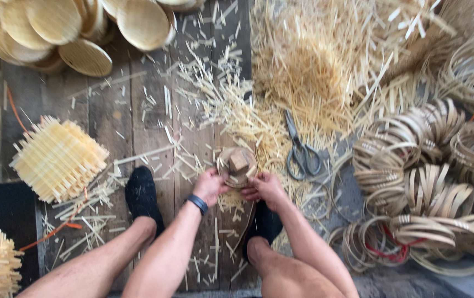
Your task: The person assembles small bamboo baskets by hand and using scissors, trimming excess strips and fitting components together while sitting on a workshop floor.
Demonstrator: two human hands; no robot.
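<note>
Both my hands press on a small round wooden mould (237,164) with a square block on top, low in the middle of the head view. My left hand (210,185) grips its left edge; a dark band sits on that wrist. My right hand (266,187) grips its right edge. A bent bamboo strip (246,225) runs down from the mould between my feet, which wear black socks (142,194). What lies under the mould is hidden.
Grey scissors (301,149) lie just right of the mould on a heap of bamboo offcuts (303,66). Coiled bamboo rings (430,182) pile up at right. Woven square mats (59,158) sit at left, finished round baskets (54,27) at top left.
</note>
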